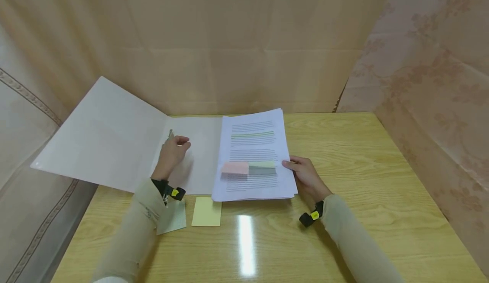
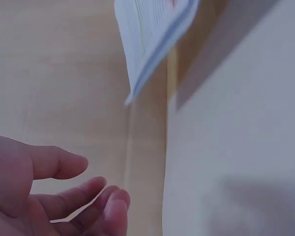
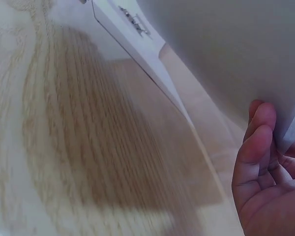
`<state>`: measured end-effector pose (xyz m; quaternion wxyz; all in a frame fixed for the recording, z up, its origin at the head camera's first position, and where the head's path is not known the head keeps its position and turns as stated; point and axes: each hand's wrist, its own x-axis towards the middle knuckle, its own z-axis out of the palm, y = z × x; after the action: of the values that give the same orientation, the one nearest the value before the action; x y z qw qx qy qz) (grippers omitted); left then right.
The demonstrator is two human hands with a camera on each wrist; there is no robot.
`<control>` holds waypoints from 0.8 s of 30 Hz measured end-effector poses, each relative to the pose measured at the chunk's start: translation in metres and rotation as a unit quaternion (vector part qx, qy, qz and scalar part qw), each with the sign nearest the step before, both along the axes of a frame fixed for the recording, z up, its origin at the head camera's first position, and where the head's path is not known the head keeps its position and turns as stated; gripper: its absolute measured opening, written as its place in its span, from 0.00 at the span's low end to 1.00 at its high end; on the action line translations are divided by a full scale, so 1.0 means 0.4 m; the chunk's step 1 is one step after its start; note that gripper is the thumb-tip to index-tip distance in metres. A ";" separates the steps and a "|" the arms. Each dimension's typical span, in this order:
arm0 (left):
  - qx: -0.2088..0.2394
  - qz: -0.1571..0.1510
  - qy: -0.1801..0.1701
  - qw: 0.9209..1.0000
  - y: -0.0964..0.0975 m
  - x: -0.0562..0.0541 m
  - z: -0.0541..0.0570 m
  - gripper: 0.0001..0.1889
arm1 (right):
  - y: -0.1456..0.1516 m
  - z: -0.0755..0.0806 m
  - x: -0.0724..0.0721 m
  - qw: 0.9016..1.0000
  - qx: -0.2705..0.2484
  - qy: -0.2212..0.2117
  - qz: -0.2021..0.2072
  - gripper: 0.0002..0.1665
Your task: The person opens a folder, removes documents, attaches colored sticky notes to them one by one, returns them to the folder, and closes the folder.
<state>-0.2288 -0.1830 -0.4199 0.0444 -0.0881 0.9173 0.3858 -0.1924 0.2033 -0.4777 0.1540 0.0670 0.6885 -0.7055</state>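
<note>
My right hand (image 1: 306, 176) pinches a stack of printed papers (image 1: 252, 193) by its right edge, thumb on top and fingers underneath. In the right wrist view the stack's underside (image 3: 226, 54) is lifted above the table. A pink sticky note (image 1: 234, 168) and a pale green one (image 1: 262, 164) lie across the top sheet, which also has a green highlighted line. My left hand (image 1: 172, 155) hovers over an opened white binder (image 1: 111, 134), beside its metal clip (image 3: 135, 22). In the left wrist view the left fingers (image 2: 73, 199) are loosely bent with nothing between them.
A green sticky pad (image 1: 175, 218) and a yellow sticky pad (image 1: 206, 212) lie at the binder's front edge. The wooden table (image 1: 366, 181) meets curtains (image 1: 244, 62) at the back and sides. The binder's cover leans up on the left.
</note>
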 end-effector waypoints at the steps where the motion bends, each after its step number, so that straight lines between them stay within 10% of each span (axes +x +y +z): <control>1: -0.021 0.001 0.000 1.000 -0.015 -0.008 0.002 0.21 | -0.001 0.001 -0.001 1.000 0.002 0.000 0.000 0.27; 11: -0.162 0.010 -0.026 0.986 -0.116 -0.060 -0.033 0.30 | -0.008 0.008 -0.004 1.000 0.008 -0.015 0.007 0.25; 24: -0.174 0.019 -0.026 0.984 -0.166 -0.094 -0.097 0.27 | -0.009 0.000 -0.012 1.000 0.018 -0.015 0.008 0.25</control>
<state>-0.2663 -0.2494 -0.4588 0.0451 -0.1218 0.9672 0.2184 -0.1973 0.1998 -0.4777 0.1692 0.0750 0.6991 -0.6907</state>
